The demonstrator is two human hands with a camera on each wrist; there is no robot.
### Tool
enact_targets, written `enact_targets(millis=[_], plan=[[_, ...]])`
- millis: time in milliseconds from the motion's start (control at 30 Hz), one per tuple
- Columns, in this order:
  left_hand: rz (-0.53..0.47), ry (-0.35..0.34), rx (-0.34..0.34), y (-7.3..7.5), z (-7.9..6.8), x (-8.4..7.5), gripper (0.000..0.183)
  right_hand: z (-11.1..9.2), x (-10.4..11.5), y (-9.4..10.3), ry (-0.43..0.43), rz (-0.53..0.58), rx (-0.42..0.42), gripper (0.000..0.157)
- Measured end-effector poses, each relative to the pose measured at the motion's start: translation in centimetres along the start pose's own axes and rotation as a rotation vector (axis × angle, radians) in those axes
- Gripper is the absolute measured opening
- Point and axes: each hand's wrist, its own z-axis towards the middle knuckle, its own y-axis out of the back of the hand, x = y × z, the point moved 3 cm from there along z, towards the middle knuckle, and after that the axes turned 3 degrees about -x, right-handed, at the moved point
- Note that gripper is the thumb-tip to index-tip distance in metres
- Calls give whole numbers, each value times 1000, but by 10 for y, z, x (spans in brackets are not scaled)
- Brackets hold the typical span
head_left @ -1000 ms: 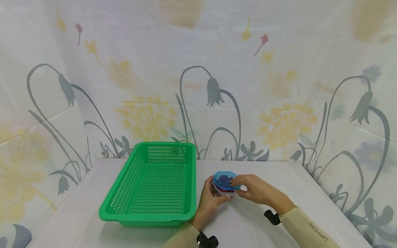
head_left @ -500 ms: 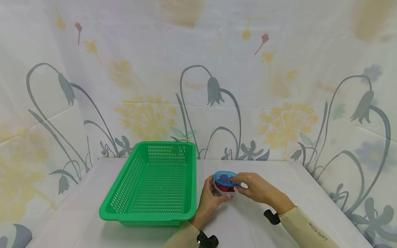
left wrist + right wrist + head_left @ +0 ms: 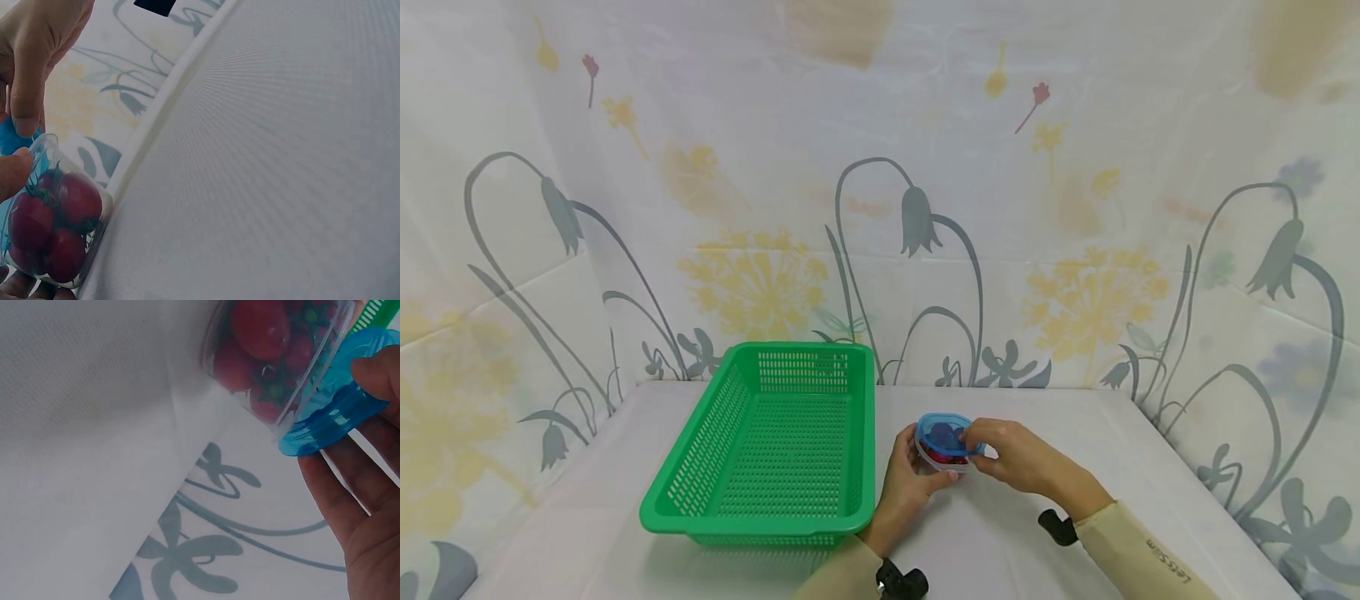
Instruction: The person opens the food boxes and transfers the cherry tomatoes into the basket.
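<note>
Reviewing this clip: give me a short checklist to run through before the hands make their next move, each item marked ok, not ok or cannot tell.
1. Left hand steadies the clear container: ok.
2. Right hand grips the edge of the blue lid: ok.
3. Tomatoes inside the container: ok, visible through its wall.
4. Lid sealed all round: cannot tell; the right hand covers part of its edge.
5. Green basket apart from the container: ok.
</note>
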Motion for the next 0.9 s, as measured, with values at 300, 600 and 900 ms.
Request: enact_targets(millis=[300,600,900], plan=[[-11,15,8,0,0,2,88,0,-2,4,38,9,-118,21],[12,28,2,1,0,-2,90,4,-8,9,46,-11,-305,25],[-3,17,6,1,-2,-3,90,2,-19,13,-25,9,-394,31]])
